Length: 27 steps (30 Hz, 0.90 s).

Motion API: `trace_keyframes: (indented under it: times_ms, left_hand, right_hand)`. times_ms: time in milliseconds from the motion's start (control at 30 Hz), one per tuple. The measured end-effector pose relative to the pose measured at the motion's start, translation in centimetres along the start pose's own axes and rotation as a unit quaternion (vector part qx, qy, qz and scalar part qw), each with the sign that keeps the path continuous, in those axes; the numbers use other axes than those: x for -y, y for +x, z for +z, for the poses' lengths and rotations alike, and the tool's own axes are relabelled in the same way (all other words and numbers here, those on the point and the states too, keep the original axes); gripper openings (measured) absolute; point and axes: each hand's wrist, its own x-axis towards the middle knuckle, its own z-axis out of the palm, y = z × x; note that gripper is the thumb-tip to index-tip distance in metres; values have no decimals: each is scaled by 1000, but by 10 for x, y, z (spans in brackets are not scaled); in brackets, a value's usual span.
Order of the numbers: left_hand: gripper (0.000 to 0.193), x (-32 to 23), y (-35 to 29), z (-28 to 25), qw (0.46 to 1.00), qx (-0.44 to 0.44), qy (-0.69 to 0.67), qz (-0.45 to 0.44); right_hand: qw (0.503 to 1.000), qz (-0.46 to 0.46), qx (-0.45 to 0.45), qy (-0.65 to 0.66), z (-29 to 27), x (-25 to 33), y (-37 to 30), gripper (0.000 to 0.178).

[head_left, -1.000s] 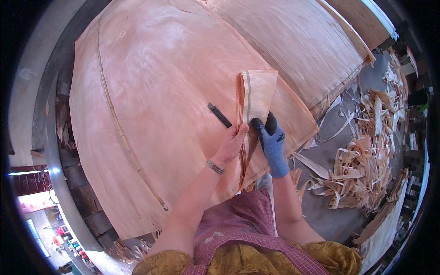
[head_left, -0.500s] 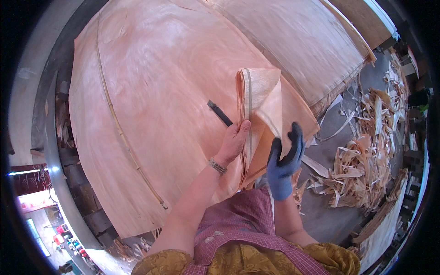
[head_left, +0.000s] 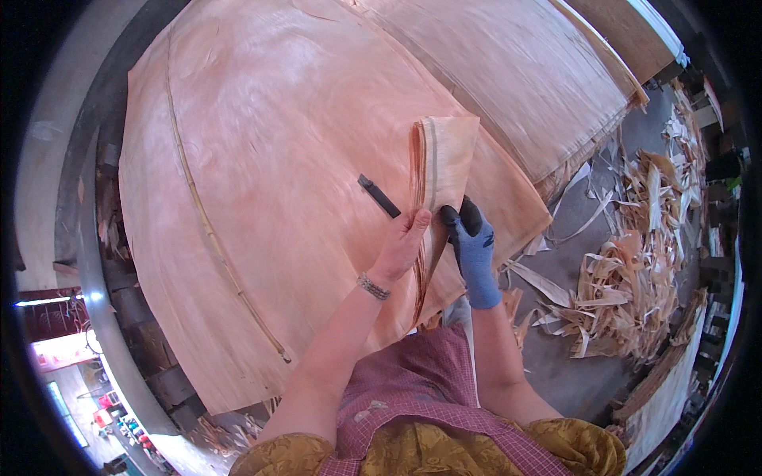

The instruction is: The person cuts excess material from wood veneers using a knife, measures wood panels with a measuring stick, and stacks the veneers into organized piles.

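Note:
My left hand (head_left: 402, 247), bare with a beaded bracelet at the wrist, grips a folded bundle of thin wood veneer (head_left: 451, 155) with the thumb on its near face. The layered edges show along the bundle's left side, and a darker band runs down its front. My right hand (head_left: 473, 238), in a blue and black glove, pinches the bundle's right side, thumb and fingers together. A black-handled cutter (head_left: 381, 197) lies on the wide veneer sheet (head_left: 278, 159) just left of my left hand; whether the fingers touch its lower end, I cannot tell.
A thin bamboo stick (head_left: 208, 226) lies along the left part of the sheet. Another veneer stack (head_left: 524, 87) is at the far right. Torn veneer scraps (head_left: 627, 293) are heaped on the grey floor (head_left: 567, 365) to the right.
My right hand has moved left and up from beside the loose flap and closed on the bundle. The flap now lies folded against it. My left hand has kept its grip.

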Motion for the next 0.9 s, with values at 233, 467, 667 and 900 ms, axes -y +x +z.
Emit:
trace_keyframes:
  times_ms: [233,467,667,900]
  left_hand:
    - [38,0,0,7,1000,-11,-19,-4]
    - [35,1,0,6,1000,-17,2,4]
    - [34,-1,2,4,1000,7,0,20]
    - [36,-5,-2,4,1000,4,-10,11]
  right_hand:
    - [996,82,-20,2,-22,-3,-6,40]
    - [870,-306,-154,-354,-13,42,-58,44]
    - [901,-258,-121,-328,8,31,-36,50]
    - [995,-26,0,-99,-5,-1,1,46]
